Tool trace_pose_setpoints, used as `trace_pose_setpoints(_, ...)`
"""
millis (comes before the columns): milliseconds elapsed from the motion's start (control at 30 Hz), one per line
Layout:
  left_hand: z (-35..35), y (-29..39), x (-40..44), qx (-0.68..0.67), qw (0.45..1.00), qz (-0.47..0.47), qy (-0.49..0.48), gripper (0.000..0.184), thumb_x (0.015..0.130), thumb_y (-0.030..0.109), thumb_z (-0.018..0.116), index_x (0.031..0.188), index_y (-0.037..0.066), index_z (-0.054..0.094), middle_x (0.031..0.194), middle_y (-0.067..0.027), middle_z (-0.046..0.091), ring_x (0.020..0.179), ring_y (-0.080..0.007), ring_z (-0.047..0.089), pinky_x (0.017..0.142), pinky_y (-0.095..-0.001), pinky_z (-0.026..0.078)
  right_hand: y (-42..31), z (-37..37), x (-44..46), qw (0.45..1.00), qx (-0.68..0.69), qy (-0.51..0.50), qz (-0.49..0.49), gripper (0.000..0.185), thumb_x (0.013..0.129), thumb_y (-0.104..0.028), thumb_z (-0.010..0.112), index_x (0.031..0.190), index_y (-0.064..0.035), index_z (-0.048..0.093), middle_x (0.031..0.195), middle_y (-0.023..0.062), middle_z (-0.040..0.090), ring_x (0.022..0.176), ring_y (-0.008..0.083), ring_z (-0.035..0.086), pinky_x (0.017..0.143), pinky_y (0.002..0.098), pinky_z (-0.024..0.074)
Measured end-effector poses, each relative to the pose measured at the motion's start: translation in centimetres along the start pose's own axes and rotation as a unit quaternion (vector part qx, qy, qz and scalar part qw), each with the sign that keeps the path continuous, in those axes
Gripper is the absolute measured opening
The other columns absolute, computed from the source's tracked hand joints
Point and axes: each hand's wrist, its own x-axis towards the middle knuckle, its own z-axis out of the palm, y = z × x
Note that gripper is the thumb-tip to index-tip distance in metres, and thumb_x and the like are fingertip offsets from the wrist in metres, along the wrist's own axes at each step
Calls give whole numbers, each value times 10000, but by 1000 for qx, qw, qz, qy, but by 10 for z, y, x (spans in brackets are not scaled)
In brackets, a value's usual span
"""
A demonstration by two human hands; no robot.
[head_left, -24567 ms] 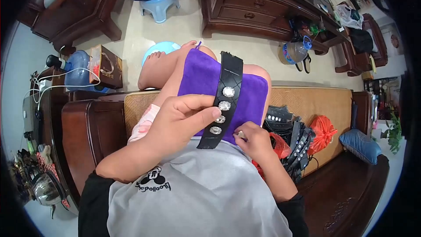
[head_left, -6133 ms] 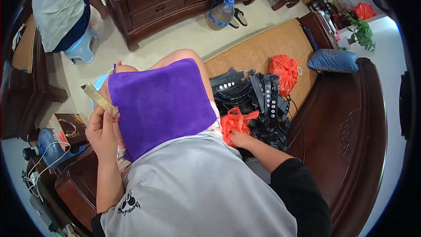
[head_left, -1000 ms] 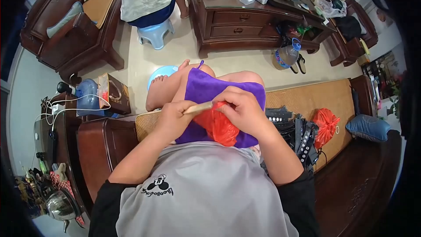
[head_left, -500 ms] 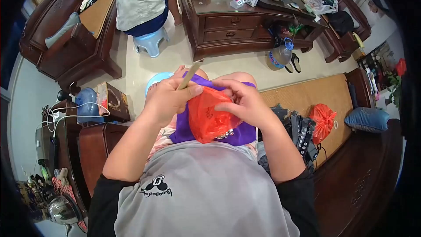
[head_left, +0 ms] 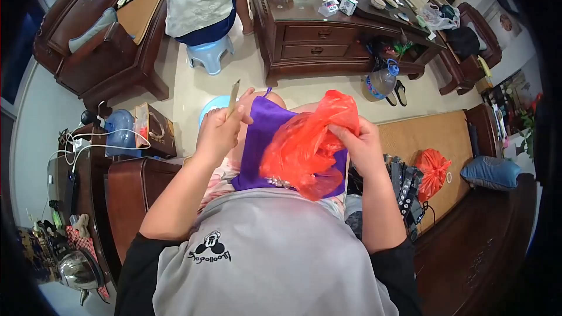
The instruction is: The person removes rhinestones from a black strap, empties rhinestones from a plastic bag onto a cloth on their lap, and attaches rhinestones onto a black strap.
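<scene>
On my lap lies a purple cloth (head_left: 257,134). My left hand (head_left: 221,131) is closed around a thin, pale, stick-like tool (head_left: 234,96) with a dark tip pointing up. A thin red plastic bag (head_left: 298,146) hangs over the cloth, its upper part pinched by my right hand (head_left: 360,143). Small shiny pieces (head_left: 278,182) show at the lower left edge of the bag, on the cloth. To the right of my lap, black straps with round shiny studs (head_left: 405,187) lie in a pile on the bench mat.
A tied red bag (head_left: 432,172) and a blue cushion (head_left: 490,173) are on the bench (head_left: 418,134). Ahead, a person (head_left: 200,6) sits on a blue stool (head_left: 212,57) beside a dark wooden table (head_left: 316,34). A large bottle (head_left: 381,81) stands on the floor.
My right hand has moved right and lifted the red bag's upper part. My left hand has come off the bag, moving slightly left with the tool. Shiny pieces now show farther left.
</scene>
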Motion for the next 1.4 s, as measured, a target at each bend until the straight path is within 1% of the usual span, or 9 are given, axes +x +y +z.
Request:
trace_pose_setpoints(67, -4, -12, -2, 72, 996, 30, 30, 261, 948, 286, 538, 877, 64, 654, 569, 47, 421, 451, -50, 334, 422, -185, 271, 3, -1, -2, 999, 37, 27, -7, 136, 830, -48, 660, 951, 14, 662, 808, 47, 652, 666, 98, 565, 615, 189, 461)
trace_pose_setpoints(200, -6, -22, -5, -106, 994, -32, 13, 308, 961, 322, 526, 888, 43, 634, 563, 52, 398, 487, -54, 345, 462, -191, 289, 2, -7, -2, 983, 106, 113, 102, 134, 833, -57, 674, 909, 52, 658, 804, 26, 636, 746, 128, 582, 691, 211, 478)
trace_pose_setpoints(400, 1, -24, -3, -69, 995, -63, -37, 302, 963, 313, 508, 972, 55, 663, 603, 22, 466, 472, -67, 393, 425, -199, 318, 14, -10, -11, 987, 59, 106, 109, 91, 813, -8, 653, 889, 42, 658, 835, 38, 616, 769, 127, 562, 684, 221, 461)
trace_pose_setpoints(467, 6, -23, -5, -67, 995, -45, -58, 305, 965, 313, 505, 1012, 59, 668, 609, 16, 476, 479, -70, 408, 425, -194, 322, 18, -18, -16, 999, -15, 37, -17, 87, 788, 23, 640, 872, 37, 657, 855, 51, 613, 767, 137, 551, 675, 226, 449)
trace_pose_setpoints(533, 12, -7, -13, -67, 985, -129, -97, 300, 965, 295, 507, 1089, 70, 663, 634, 5, 504, 494, -78, 437, 434, -191, 343, 24, -21, -28, 986, -83, -27, -142, 99, 763, 55, 627, 855, 33, 656, 875, 64, 610, 766, 147, 541, 665, 232, 436)
trace_pose_setpoints(900, 27, -18, -11, -23, 984, -55, -166, 290, 966, 237, 506, 1142, 46, 635, 696, -21, 581, 483, -91, 450, 448, -200, 374, 39, -30, -57, 973, -172, -134, -77, 196, 707, 57, 677, 893, 0, 697, 998, 109, 635, 840, 191, 575, 727, 262, 455)
trace_pose_setpoints(1067, 17, -9, -8, 39, 979, -66, -190, 298, 969, 234, 502, 1136, 20, 626, 762, -28, 613, 488, -92, 453, 449, -194, 367, 19, -31, -51, 980, -137, -99, -106, 189, 704, 95, 617, 869, 27, 678, 941, 94, 624, 768, 182, 555, 673, 249, 443)
trace_pose_setpoints(1233, 12, -18, -2, -66, 980, -72, -172, 308, 984, 244, 487, 1128, 7, 619, 865, -77, 647, 453, -83, 409, 421, -190, 340, 18, -39, -45, 998, -58, 13, -19, 190, 756, 78, 608, 926, 27, 676, 971, 107, 642, 784, 166, 584, 690, 227, 456)
trace_pose_setpoints(1400, 6, -15, 3, -154, 963, -106, -196, 307, 981, 253, 496, 1109, 3, 620, 936, -103, 655, 569, -101, 506, 509, -203, 399, -4, -35, -35, 990, 53, 128, 25, 166, 834, 29, 586, 989, 39, 643, 969, 114, 655, 766, 144, 603, 690, 200, 464)
